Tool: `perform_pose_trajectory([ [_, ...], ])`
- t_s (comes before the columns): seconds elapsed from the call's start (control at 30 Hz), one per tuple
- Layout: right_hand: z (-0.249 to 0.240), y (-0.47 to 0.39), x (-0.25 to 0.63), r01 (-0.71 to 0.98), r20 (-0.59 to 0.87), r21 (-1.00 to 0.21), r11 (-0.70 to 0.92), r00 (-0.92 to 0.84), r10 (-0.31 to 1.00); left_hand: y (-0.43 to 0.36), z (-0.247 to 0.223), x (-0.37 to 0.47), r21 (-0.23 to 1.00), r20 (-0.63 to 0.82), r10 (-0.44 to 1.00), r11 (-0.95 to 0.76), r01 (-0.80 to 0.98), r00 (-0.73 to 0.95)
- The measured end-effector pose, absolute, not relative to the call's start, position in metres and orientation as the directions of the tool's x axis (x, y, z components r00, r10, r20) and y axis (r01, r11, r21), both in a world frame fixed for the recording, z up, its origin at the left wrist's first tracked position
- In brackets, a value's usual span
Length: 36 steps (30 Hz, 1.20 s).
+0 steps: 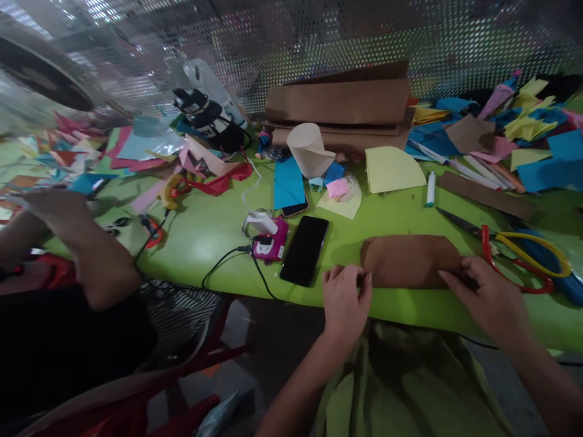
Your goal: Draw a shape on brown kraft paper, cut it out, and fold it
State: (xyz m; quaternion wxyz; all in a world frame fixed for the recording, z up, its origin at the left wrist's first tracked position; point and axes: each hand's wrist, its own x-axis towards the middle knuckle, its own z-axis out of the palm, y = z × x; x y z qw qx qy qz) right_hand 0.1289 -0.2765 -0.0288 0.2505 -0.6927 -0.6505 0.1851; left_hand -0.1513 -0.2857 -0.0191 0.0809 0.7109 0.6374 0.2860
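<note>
A piece of brown paper (410, 260) with rounded ends lies flat near the front edge of the green table (214, 233). My left hand (345, 297) pinches its left end with the fingertips. My right hand (489, 296) presses and grips its right end. Red and yellow handled scissors (519, 247) lie just right of the paper, close to my right hand. A black phone (304, 249) lies face up just left of my left hand.
A pink power bank (270, 244) with cables sits beside the phone. A paper cone (310, 149), yellow quarter-circle paper (392, 169), glue stick (430, 188) and stacked brown paper (339, 109) lie farther back. Coloured scraps cover both sides. Another person's arm (86, 243) rests at the left.
</note>
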Motion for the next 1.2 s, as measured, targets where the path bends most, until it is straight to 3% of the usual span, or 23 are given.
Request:
perform_pose_trajectory([
  [0.17,-0.030,-0.273,0.124,0.836,0.094,-0.548,0.002,0.059,0.994,-0.282,-0.019,-0.148,0.499,0.289,0.957,-0.153,0.853,0.003],
  [0.37,-0.031,-0.275,0.128,0.857,0.206,-0.444,0.262,-0.187,0.961,-0.281,-0.015,-0.145,0.555,0.254,0.966,-0.106,0.825,-0.047],
  [0.8,-0.037,-0.273,0.129,0.864,0.235,-0.399,0.306,-0.226,0.945,-0.272,-0.008,-0.144,0.551,0.136,0.991,-0.061,0.832,-0.017],
  [0.97,-0.035,-0.272,0.126,0.878,0.263,-0.357,0.319,-0.233,0.936,-0.271,-0.011,-0.144,0.496,0.165,0.986,-0.117,0.861,0.039],
  [1.2,-0.035,-0.273,0.122,0.901,0.283,-0.287,0.325,-0.244,0.928,-0.272,-0.010,-0.146,0.325,0.248,0.961,-0.204,0.923,0.125],
])
